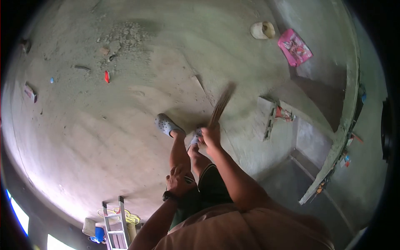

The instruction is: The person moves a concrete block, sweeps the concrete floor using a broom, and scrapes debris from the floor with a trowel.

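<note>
My right hand (211, 136) is closed around the handle end of a stick broom (223, 103), whose bundled bristles angle up and away over the concrete floor (137, 108). The broom's far end is blurred. On my knee rests my left hand (178, 181), its fingers spread over the leg at the hem of the shorts and nothing in them. Both feet wear grey clogs (167, 124); the right one is partly covered by my right hand. Farther ahead on the left lies a patch of loose grey debris (129, 39).
A hollow block (266, 118) stands to the right, beside a concrete counter (352, 83). Ahead right are a whitish bucket (262, 30) and a pink bag (294, 47). Scattered on the left are a red piece (107, 76) and a small box (30, 93). A ladder (115, 225) stands at lower left.
</note>
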A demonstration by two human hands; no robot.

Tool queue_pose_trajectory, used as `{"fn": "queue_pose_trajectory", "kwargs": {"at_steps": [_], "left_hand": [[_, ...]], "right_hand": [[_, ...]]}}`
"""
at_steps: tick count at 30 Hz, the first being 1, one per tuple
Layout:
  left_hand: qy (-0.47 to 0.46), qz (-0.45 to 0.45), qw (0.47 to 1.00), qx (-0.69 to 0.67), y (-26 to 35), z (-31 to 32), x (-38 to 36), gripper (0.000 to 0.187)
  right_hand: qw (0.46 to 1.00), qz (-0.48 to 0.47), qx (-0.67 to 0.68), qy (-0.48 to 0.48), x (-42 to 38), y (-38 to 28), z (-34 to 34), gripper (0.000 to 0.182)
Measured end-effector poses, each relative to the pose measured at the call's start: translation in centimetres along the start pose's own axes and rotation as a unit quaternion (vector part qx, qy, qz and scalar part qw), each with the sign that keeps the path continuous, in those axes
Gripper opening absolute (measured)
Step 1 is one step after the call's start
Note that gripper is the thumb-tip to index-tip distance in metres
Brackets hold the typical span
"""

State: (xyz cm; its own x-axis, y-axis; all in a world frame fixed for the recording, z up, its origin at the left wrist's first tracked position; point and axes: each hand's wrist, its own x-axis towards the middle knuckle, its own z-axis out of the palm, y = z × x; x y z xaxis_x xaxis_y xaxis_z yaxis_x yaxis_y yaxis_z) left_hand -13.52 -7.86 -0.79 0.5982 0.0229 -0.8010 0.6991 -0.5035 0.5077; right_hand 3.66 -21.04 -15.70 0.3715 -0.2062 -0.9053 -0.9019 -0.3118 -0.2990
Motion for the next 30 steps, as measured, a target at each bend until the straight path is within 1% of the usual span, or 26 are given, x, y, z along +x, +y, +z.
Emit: {"fn": "queue_pose_trajectory", "kwargs": {"at_steps": [1,2,3,5,6,7,8,10,11,12,13,15,16,17,18,19,20,21,23,24,25,26,27,28,29,30], "left_hand": [[-0.007,-0.004,1.000,-0.001,0.0,-0.3,0.1,0.057],[-0.014,-0.007,1.000,-0.001,0.0,-0.6,0.3,0.054],[-0.009,-0.009,1.000,-0.001,-0.1,-0.9,0.4,0.054],[0.004,-0.004,1.000,-0.013,-0.1,-1.1,0.1,0.050],[0.005,-0.007,1.000,-0.011,-0.1,-1.2,0.0,0.050],[0.006,-0.011,1.000,-0.028,-0.2,-1.5,0.1,0.051],[0.012,-0.012,0.999,-0.045,-0.3,-1.9,0.5,0.052],[0.017,-0.018,0.999,-0.042,-0.4,-2.2,1.2,0.054],[0.018,-0.028,0.999,-0.040,-0.4,-2.2,1.4,0.056],[0.037,-0.031,0.998,-0.047,-0.4,-2.2,1.8,0.056],[0.036,-0.032,0.998,-0.029,-0.5,-2.0,2.0,0.059],[0.037,-0.055,0.997,-0.027,-0.2,-2.2,2.5,0.063],[0.061,-0.069,0.995,-0.033,0.3,-3.0,2.9,0.063],[0.062,-0.080,0.993,-0.060,1.2,-4.1,3.1,0.062],[0.059,-0.092,0.990,-0.088,1.7,-4.9,3.0,0.060],[0.074,-0.109,0.987,-0.095,2.2,-5.1,2.8,0.060],[0.088,-0.120,0.982,-0.113,3.0,-5.4,3.6,0.058],[0.097,-0.130,0.978,-0.131,3.9,-5.5,4.2,0.057],[0.103,-0.147,0.976,-0.120,6.4,-5.3,5.6,0.056],[0.094,-0.157,0.978,-0.102,8.0,-5.0,6.1,0.055],[0.117,-0.171,0.971,-0.119,9.3,-4.9,6.2,0.057],[0.117,-0.173,0.970,-0.127,10.4,-4.3,6.6,0.057],[0.131,-0.190,0.960,-0.156,11.0,-3.6,7.0,0.059],[0.146,-0.207,0.950,-0.183,11.1,-2.6,7.3,0.060],[0.190,-0.180,0.932,-0.251,9.8,0.8,8.2,0.062],[0.194,-0.181,0.929,-0.259,8.8,3.4,9.4,0.062]], "right_hand": [[0.985,0.106,0.132,0.024,1.8,-1.0,3.4,0.025],[0.996,0.050,0.030,-0.063,3.6,-2.3,6.6,0.030],[0.992,-0.008,-0.052,-0.111,2.4,-5.1,10.0,0.038],[0.952,-0.146,-0.202,-0.176,-0.5,-10.8,16.9,0.058],[0.921,-0.230,-0.267,-0.166,-0.3,-11.8,19.5,0.060],[0.886,-0.286,-0.329,-0.156,-2.1,-14.1,20.4,0.063],[0.886,-0.291,-0.326,-0.155,-4.3,-16.4,20.3,0.063],[0.940,-0.209,-0.184,-0.195,-8.5,-19.0,18.1,0.067],[0.948,-0.218,-0.142,-0.184,-8.8,-18.7,16.3,0.073],[0.951,-0.198,-0.130,-0.197,-7.4,-17.3,13.6,0.073],[0.957,-0.173,-0.110,-0.206,-7.6,-17.6,10.8,0.069],[0.972,-0.102,-0.081,-0.198,-11.1,-20.9,4.4,0.062],[0.977,-0.081,-0.078,-0.183,-12.4,-22.7,1.9,0.058],[0.980,-0.071,-0.087,-0.162,-13.1,-24.1,-0.5,0.054],[0.981,-0.087,-0.132,-0.112,-10.5,-23.3,-2.9,0.054],[0.980,-0.108,-0.141,-0.084,-9.8,-23.6,-4.3,0.054],[0.978,-0.134,-0.153,-0.055,-8.4,-25.1,-4.6,0.053],[0.974,-0.138,-0.165,-0.070,-5.9,-26.2,-4.2,0.053],[0.988,-0.107,-0.112,-0.010,1.5,-27.0,-2.8,0.040],[0.991,-0.046,-0.108,-0.061,4.6,-27.9,-1.1,0.039],[0.989,0.018,-0.103,-0.106,6.9,-29.2,1.2,0.038],[0.971,0.025,-0.163,-0.173,7.8,-30.4,3.5,0.037],[0.946,-0.053,-0.236,-0.215,3.3,-33.3,6.7,0.037],[0.936,-0.069,-0.236,-0.252,-0.1,-35.3,8.5,0.044],[0.913,-0.097,-0.291,-0.270,-2.3,-37.1,9.5,0.054],[0.909,-0.098,-0.300,-0.271,-4.0,-38.6,9.6,0.054]]}}
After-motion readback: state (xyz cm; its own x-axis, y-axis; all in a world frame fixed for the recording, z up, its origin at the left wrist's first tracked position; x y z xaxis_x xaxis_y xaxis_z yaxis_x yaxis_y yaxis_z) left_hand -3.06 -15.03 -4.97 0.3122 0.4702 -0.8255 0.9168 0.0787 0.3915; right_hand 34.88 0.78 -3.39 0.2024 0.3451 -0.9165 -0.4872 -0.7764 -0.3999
